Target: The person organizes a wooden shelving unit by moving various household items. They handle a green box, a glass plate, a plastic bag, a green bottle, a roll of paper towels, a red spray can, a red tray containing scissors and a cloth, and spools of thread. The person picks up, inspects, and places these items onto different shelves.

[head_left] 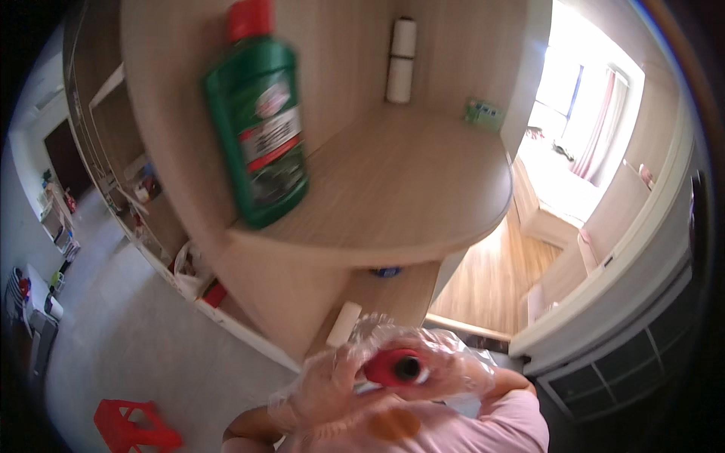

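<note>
- Your left hand (pixel 328 383), in a clear plastic glove, is closed around one side of a red, rounded object with a dark, circular end (pixel 384 368). The fingers curl inward; their exact contact is blurred by the film.
- Your right hand (pixel 457 371), gloved likewise, grips the opposite side. The two-sided hold appears meant to keep the object steady, dark end toward your face.
- The object is carried in front of your pink top (pixel 483 430), below the front edge of the upper shelf, and rests on no board that can be seen. Holding it near the body probably spares your arms (the gloves suggest concern for clean skin, though no residue can be confirmed).
- A green plastic bottle with a red cap (pixel 260 140) stands at the left front corner of the rounded, light wood-grain shelf (pixel 423 185), close to the side panel. That spot presumably favours easy reach; its lean may be lens distortion.
- A white upright cylinder with dark bands (pixel 402 64) occupies the back corner, probably for wall shelter on two sides.
- A small green-and-white pack (pixel 483 113) sits by the right edge, near the upright panel.
- On the lower wooden shelf (pixel 411 293), a pale, oblong block (pixel 344 325) lies toward the left edge; a blue item (pixel 387 272) is mostly hidden beneath the upper board.
</note>
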The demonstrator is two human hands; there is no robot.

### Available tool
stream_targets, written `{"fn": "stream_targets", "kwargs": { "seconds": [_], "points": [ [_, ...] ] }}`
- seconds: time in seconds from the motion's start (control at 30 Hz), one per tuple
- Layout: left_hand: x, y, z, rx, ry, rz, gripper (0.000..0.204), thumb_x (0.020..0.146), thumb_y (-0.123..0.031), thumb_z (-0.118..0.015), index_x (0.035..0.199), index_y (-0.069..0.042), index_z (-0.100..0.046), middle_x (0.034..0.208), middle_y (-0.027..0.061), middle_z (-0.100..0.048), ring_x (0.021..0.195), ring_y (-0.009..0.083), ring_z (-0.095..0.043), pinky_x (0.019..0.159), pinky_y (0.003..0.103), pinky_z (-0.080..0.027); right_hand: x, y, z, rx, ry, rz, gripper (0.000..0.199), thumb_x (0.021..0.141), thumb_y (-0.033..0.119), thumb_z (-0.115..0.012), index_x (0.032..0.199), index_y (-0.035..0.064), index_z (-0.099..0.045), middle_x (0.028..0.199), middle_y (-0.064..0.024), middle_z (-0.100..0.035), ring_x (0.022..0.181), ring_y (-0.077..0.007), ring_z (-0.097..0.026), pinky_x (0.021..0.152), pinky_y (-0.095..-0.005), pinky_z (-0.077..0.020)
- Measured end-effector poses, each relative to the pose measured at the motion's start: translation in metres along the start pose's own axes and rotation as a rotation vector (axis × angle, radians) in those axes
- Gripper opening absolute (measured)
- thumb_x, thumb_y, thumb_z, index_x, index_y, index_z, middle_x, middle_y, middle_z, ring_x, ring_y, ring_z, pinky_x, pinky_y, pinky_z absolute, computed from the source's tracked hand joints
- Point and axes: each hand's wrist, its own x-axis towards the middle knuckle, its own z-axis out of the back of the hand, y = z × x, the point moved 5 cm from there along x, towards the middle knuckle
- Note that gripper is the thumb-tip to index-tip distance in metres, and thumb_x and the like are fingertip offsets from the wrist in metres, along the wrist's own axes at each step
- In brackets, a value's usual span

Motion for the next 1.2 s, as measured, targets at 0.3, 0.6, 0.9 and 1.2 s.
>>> {"fn": "stream_targets", "kwargs": {
  "seconds": [0.3, 0.6, 0.9, 1.2],
  "points": [
    [0.054, -0.069, -0.02, 0.446, -0.295, -0.308, 0.028, 0.079, -0.007, -0.057, 0.104, -0.015, -0.049, 0.079, 0.0041, -0.056, 0.065, 0.018, -0.056, 0.059, 0.031, -0.048, 0.01, -0.041, 0.248, 0.542, -0.649, 0.289, 0.06, 0.078, 0.029, -0.068, 0.127, 0.0036, -0.043, 0.116, -0.0127, -0.057, 0.106, -0.0258, -0.057, 0.084, -0.0345, -0.0505],
    [0.13, -0.067, -0.012, 0.902, -0.503, -0.303, 0.017, 0.081, -0.011, -0.054, 0.097, -0.01, -0.05, 0.088, 0.006, -0.054, 0.075, 0.0231, -0.051, 0.067, 0.037, -0.046, 0.14, -0.086, 0.375, 0.367, -0.623, 0.284, 0.038, 0.083, 0.03, -0.064, 0.111, 0.0057, -0.053, 0.098, -0.0049, -0.057, 0.094, -0.016, -0.055, 0.086, -0.0319, -0.0437],
    [0.139, -0.053, -0.019, 0.963, -0.472, -0.197, 0.015, 0.08, -0.012, -0.054, 0.094, -0.01, -0.051, 0.089, 0.0055, -0.055, 0.079, 0.0233, -0.054, 0.069, 0.038, -0.047, 0.312, -0.098, 0.45, -0.31, -0.817, 0.076, 0.053, 0.073, 0.045, -0.065, 0.102, 0.0011, -0.059, 0.09, -0.0145, -0.064, 0.088, -0.0252, -0.06, 0.079, -0.0358, -0.0463],
    [0.14, -0.045, -0.026, 0.948, -0.352, -0.168, 0.014, 0.081, -0.012, -0.053, 0.094, -0.01, -0.05, 0.091, 0.0061, -0.056, 0.081, 0.0235, -0.054, 0.071, 0.039, -0.047, 0.383, -0.084, 0.435, -0.676, -0.789, 0.095, 0.057, 0.075, 0.051, -0.057, 0.105, 0.0021, -0.06, 0.097, -0.0199, -0.063, 0.094, -0.0333, -0.059, 0.083, -0.0405, -0.0454]
  ]
}}
